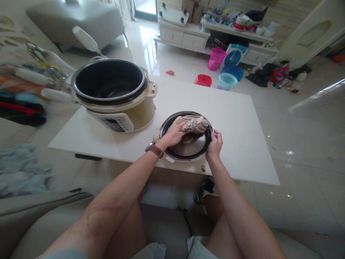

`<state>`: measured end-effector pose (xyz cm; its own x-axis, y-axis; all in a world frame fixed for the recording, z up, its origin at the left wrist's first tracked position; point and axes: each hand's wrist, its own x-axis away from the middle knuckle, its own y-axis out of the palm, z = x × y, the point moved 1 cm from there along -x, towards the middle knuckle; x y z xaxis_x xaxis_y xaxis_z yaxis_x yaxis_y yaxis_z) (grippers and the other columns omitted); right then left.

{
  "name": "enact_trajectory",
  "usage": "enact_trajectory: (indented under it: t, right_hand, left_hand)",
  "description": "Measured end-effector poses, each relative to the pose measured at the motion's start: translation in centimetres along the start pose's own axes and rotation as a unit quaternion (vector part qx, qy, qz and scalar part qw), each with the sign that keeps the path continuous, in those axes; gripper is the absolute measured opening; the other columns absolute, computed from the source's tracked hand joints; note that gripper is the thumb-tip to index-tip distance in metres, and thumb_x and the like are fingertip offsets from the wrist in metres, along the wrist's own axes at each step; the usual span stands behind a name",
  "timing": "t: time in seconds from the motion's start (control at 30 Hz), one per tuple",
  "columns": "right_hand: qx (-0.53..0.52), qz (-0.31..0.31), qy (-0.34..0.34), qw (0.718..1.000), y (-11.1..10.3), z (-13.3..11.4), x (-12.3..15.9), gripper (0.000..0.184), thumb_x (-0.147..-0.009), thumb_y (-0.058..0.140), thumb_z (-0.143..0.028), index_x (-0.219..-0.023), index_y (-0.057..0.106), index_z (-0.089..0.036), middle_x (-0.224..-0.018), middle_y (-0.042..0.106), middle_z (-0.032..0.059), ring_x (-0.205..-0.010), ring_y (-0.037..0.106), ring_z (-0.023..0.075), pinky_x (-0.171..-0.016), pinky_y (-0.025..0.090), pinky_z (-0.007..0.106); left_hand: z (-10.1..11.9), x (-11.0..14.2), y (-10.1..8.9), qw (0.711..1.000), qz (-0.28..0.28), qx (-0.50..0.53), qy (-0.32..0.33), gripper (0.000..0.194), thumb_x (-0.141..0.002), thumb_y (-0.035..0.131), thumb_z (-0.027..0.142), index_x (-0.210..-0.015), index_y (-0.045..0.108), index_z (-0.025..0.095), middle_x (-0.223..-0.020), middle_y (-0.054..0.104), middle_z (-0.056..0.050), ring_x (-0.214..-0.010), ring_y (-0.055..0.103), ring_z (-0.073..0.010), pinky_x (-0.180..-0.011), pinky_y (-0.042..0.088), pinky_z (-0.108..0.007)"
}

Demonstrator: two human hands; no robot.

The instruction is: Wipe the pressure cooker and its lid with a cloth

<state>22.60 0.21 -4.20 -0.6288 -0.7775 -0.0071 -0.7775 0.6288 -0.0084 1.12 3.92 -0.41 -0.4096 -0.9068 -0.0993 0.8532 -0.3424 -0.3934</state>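
A round cooker lid (192,145) lies on the white table, its metal underside facing up inside a dark ring. My left hand (175,135), wearing a watch on the wrist, grips a patterned cloth (195,124) and presses it on the far part of the lid. My right hand (215,142) is closed around the lid's right rim, with its fingertips partly hidden. To the left stands an electric pressure cooker (142,111) with its top uncovered and its dark inner pot (107,81) showing.
The white table (229,118) extends to both sides of the lid. White-handled utensils (86,39) stand beside the cooker at the left. Beyond the table, on the floor, are a pink basket (216,59), a light blue basket (226,81) and a red container (203,80).
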Motion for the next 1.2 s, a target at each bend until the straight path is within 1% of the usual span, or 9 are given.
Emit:
enact_trajectory:
  t: [0.07,0.13,0.33,0.6,0.77,0.9,1.07,1.13,1.2]
  right_hand:
    - [-0.005,-0.001,0.003,1.000,0.0,0.1,-0.1,0.040,-0.078,0.065,-0.053,-0.102,0.069,-0.021,-0.091,0.069,-0.0011,-0.088,0.060,0.0179,-0.087,0.045,0.032]
    - [-0.010,0.000,0.003,1.000,0.0,0.2,-0.1,0.040,-0.077,0.065,-0.053,-0.102,0.070,-0.021,-0.090,0.069,-0.0014,-0.088,0.060,0.0179,-0.087,0.045,0.032]
    - [-0.028,-0.001,0.005,1.000,0.1,0.2,0.0,0.037,-0.079,0.066,-0.052,-0.101,0.069,-0.022,-0.093,0.070,-0.0012,-0.093,0.062,0.0187,-0.088,0.047,0.032]
    - [-0.069,0.027,0.044,0.996,0.3,0.2,0.5,0.022,-0.076,0.059,-0.036,-0.093,0.066,-0.024,-0.087,0.069,-0.0041,-0.086,0.063,0.0167,-0.079,0.050,0.028]
    - [-0.063,0.046,0.075,0.994,-0.1,0.3,0.4,0.025,-0.077,0.060,-0.036,-0.098,0.068,-0.023,-0.089,0.070,-0.0034,-0.088,0.065,0.0170,-0.082,0.051,0.030]
    - [-0.059,0.048,0.080,0.994,-0.3,0.4,0.2,0.027,-0.078,0.064,-0.040,-0.098,0.068,-0.023,-0.086,0.068,-0.0032,-0.085,0.064,0.0165,-0.080,0.050,0.030]
    - [-0.064,0.045,0.072,0.994,-0.2,0.3,-0.1,0.028,-0.077,0.067,-0.042,-0.096,0.067,-0.021,-0.086,0.068,-0.0023,-0.083,0.063,0.0162,-0.078,0.050,0.030]
    - [-0.062,0.040,0.064,0.995,-0.1,0.1,-0.1,0.028,-0.077,0.067,-0.043,-0.096,0.067,-0.021,-0.086,0.069,-0.0024,-0.084,0.064,0.0165,-0.079,0.050,0.030]
    - [-0.055,0.037,0.063,0.996,-0.1,0.0,-0.1,0.029,-0.077,0.067,-0.044,-0.096,0.068,-0.022,-0.086,0.069,-0.0024,-0.085,0.064,0.0169,-0.080,0.051,0.031]
  left_hand:
    - [-0.2,-0.3,0.7,0.998,-0.012,0.057,0.023,0.052,-0.099,0.057,0.030,-0.149,0.059,0.019,-0.152,0.063,-0.010,-0.141,0.057,-0.0263,-0.126,0.037,-0.042]
    - [0.0,-0.4,1.3,0.997,-0.026,0.066,0.030,0.053,-0.099,0.055,0.031,-0.151,0.056,0.018,-0.156,0.059,-0.012,-0.145,0.054,-0.0263,-0.127,0.035,-0.042]
    - [1.3,0.4,2.0,0.994,-0.090,-0.056,-0.016,0.052,-0.098,0.052,0.027,-0.149,0.058,0.018,-0.153,0.063,-0.011,-0.148,0.051,-0.0292,-0.130,0.030,-0.046]
    - [2.9,0.9,1.9,0.983,-0.180,-0.021,0.038,0.054,-0.100,0.053,0.032,-0.153,0.056,0.020,-0.162,0.054,-0.008,-0.150,0.049,-0.0240,-0.129,0.031,-0.036]
    - [3.6,1.3,1.8,0.977,-0.211,-0.021,0.025,0.053,-0.098,0.058,0.041,-0.146,0.063,0.021,-0.155,0.062,-0.008,-0.141,0.057,-0.0284,-0.123,0.039,-0.037]
    - [3.6,1.3,1.4,0.973,-0.229,-0.029,0.030,0.044,-0.095,0.054,0.032,-0.134,0.071,0.018,-0.145,0.069,-0.009,-0.129,0.065,-0.0282,-0.118,0.044,-0.037]
    - [2.7,1.0,-0.1,0.977,-0.212,-0.023,-0.009,0.037,-0.085,0.055,0.022,-0.112,0.078,0.018,-0.122,0.079,-0.008,-0.116,0.069,-0.0303,-0.112,0.050,-0.041]
    - [2.2,0.6,-1.0,0.985,-0.170,0.021,-0.021,0.037,-0.083,0.055,0.023,-0.111,0.079,0.017,-0.120,0.079,-0.007,-0.118,0.069,-0.0321,-0.113,0.050,-0.045]
    - [1.7,0.1,-1.9,0.992,-0.099,0.075,-0.031,0.039,-0.082,0.056,0.025,-0.113,0.077,0.014,-0.117,0.080,-0.008,-0.118,0.068,-0.0342,-0.112,0.051,-0.048]
